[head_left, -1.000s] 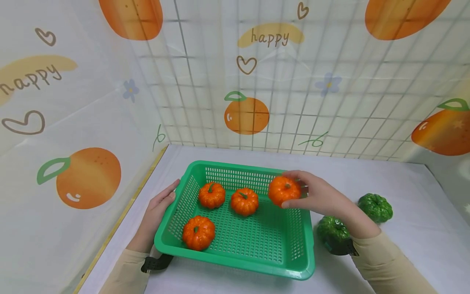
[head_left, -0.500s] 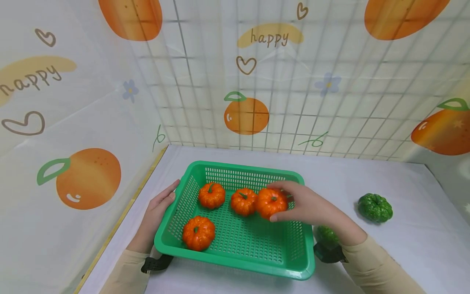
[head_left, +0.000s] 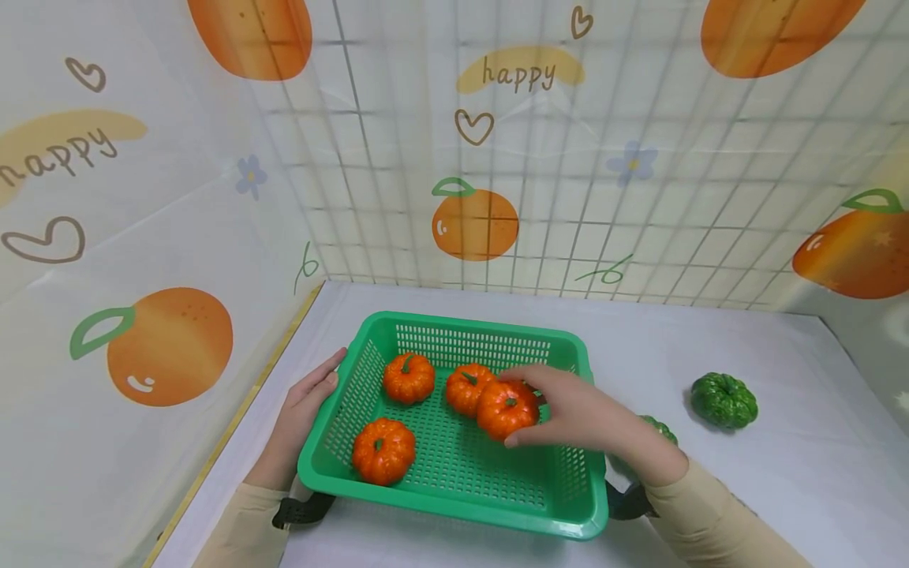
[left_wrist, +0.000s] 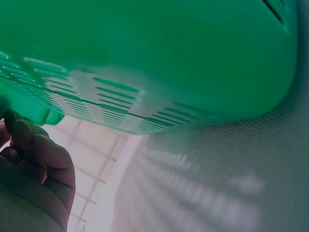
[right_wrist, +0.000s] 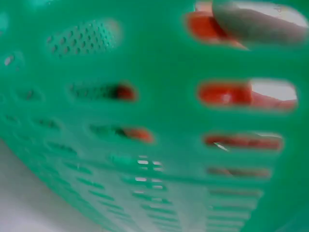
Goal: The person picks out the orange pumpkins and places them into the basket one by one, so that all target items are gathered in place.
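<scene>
A green plastic basket [head_left: 454, 505] with slotted walls holds small orange pumpkins: one at the back left [head_left: 409, 378], one at the front left [head_left: 383, 451] and one near the middle [head_left: 465, 390]. My right hand [head_left: 561, 406] grips another orange pumpkin [head_left: 507, 410] inside the basket, thumb in front and fingers behind. It overlaps the middle pumpkin; whether they touch I cannot tell. At the left rim, my left hand [head_left: 308, 414] holds the basket, its curled fingers [left_wrist: 53, 159] showing in the left wrist view. Through the basket wall [right_wrist: 164, 67], the right wrist view shows orange patches.
A green pumpkin [head_left: 724, 401] lies on the white table [head_left: 653, 339] to the right. Another green pumpkin [head_left: 660, 428] is mostly hidden behind my right forearm. A printed curtain over a wire grid [head_left: 554, 173] stands behind the table.
My right hand has carried its orange pumpkin left and toward me, from the basket's back right to beside the middle pumpkin. The left hand and basket have stayed in place.
</scene>
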A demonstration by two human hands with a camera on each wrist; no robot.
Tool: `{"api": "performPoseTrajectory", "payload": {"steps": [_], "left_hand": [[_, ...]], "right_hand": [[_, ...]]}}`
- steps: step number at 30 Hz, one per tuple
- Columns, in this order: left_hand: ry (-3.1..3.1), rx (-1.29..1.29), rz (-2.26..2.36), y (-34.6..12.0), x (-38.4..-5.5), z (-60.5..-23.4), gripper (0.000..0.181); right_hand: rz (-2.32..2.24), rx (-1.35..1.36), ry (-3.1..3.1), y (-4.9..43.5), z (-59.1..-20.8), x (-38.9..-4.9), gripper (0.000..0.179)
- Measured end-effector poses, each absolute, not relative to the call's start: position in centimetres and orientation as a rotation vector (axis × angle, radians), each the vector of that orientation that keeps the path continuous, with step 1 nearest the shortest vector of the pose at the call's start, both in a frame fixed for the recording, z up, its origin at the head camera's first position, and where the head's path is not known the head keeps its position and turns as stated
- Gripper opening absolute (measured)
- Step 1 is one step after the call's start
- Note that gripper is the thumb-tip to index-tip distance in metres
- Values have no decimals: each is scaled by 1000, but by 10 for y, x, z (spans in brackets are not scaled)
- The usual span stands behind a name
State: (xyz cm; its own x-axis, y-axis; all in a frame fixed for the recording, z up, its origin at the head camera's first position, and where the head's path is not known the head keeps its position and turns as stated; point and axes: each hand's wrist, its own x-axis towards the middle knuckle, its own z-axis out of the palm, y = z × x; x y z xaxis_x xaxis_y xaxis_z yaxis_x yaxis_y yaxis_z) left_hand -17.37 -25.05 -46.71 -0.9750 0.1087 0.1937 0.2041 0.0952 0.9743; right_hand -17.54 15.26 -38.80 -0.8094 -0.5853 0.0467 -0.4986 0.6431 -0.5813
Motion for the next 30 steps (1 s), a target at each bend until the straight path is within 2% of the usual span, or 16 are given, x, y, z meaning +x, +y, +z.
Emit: {"api": "performPoseTrajectory", "payload": {"steps": [10,30], "left_hand": [[-2276,-340,-2019,-251,-175,-469,48],[-2250,-363,-2025,-252,-175,-468,47]], "right_hand": [[-769,-934,2683,137,-395,-171,87],[-608,-1016,2582,128,-405,-172,81]]}}
